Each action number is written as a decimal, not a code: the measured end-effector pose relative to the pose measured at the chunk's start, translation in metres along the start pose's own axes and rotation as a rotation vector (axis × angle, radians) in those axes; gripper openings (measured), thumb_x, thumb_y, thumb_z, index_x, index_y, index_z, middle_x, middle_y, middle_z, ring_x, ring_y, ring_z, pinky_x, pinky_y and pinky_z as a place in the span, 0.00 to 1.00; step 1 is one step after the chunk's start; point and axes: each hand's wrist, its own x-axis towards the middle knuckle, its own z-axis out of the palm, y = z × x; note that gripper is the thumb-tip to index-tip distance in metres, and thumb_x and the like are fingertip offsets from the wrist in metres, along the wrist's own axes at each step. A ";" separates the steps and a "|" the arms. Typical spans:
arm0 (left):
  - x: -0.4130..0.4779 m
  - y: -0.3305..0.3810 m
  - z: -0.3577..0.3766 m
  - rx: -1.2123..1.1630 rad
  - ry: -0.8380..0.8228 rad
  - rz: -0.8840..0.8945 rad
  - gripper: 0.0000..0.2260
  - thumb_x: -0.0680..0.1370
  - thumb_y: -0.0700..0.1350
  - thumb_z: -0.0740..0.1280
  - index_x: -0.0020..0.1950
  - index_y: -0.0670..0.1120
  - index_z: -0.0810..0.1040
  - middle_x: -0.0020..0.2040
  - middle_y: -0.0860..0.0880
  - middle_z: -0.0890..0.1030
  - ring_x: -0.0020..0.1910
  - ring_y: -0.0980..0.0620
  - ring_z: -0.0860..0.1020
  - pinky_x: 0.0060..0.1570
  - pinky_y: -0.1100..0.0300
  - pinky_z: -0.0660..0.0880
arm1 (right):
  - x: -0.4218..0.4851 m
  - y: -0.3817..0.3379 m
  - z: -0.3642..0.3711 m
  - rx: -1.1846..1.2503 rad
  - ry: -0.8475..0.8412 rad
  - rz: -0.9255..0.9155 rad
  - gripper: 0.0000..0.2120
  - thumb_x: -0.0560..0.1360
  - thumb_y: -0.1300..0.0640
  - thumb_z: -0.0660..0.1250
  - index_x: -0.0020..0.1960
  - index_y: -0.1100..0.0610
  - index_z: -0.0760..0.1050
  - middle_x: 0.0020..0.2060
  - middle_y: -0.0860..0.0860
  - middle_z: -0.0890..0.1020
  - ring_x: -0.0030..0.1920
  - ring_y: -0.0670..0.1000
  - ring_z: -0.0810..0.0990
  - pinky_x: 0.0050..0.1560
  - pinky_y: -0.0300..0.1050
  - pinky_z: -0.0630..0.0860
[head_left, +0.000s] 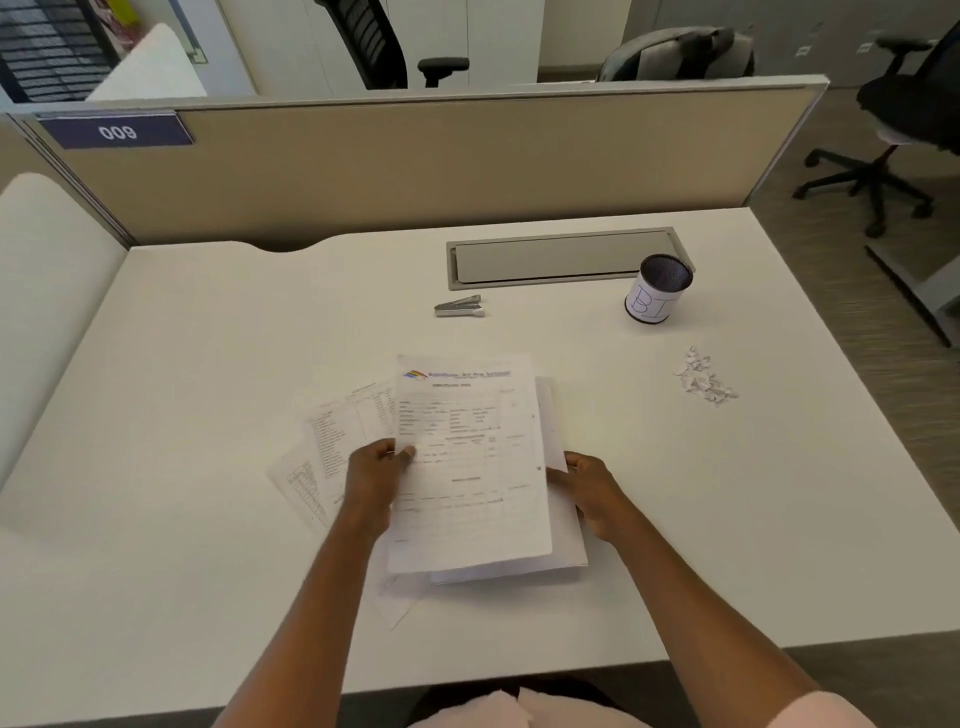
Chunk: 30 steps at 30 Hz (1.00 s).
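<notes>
A printed form sheet (467, 467) with a coloured logo at its top is held above the white desk (208, 364). My left hand (374, 478) pinches its left edge, thumb on top. My right hand (592, 488) grips the right edge of a plain sheet (563, 519) lying just under the form. More printed pages (332, 441) lie fanned out on the desk to the left, partly hidden by my left hand and the form.
A silver stapler (460, 305) lies beyond the papers. A mesh pen cup (657, 288) with a paper label stands at the right, with crumpled paper scraps (704, 376) nearer. A grey cable hatch (561, 257) sits before the beige partition (415, 166). Office chairs stand behind and right.
</notes>
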 end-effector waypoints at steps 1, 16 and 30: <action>-0.002 -0.005 0.005 0.016 -0.011 -0.016 0.06 0.82 0.33 0.71 0.58 0.38 0.86 0.52 0.41 0.88 0.47 0.44 0.85 0.54 0.50 0.84 | 0.000 0.000 0.000 -0.013 0.001 0.003 0.15 0.75 0.54 0.77 0.60 0.59 0.83 0.54 0.55 0.89 0.52 0.55 0.89 0.50 0.50 0.86; -0.019 -0.029 0.034 0.262 -0.059 0.049 0.08 0.81 0.37 0.73 0.59 0.40 0.86 0.53 0.45 0.88 0.52 0.45 0.87 0.53 0.51 0.84 | 0.002 0.006 -0.005 -0.064 0.084 0.015 0.13 0.77 0.61 0.74 0.62 0.60 0.83 0.58 0.55 0.87 0.55 0.54 0.87 0.60 0.54 0.83; -0.011 -0.029 -0.034 0.760 0.465 -0.006 0.47 0.78 0.58 0.76 0.84 0.36 0.55 0.80 0.34 0.66 0.78 0.33 0.65 0.74 0.39 0.67 | 0.000 0.007 -0.001 -0.073 0.127 -0.008 0.07 0.78 0.61 0.74 0.55 0.55 0.83 0.54 0.54 0.88 0.54 0.58 0.87 0.60 0.60 0.83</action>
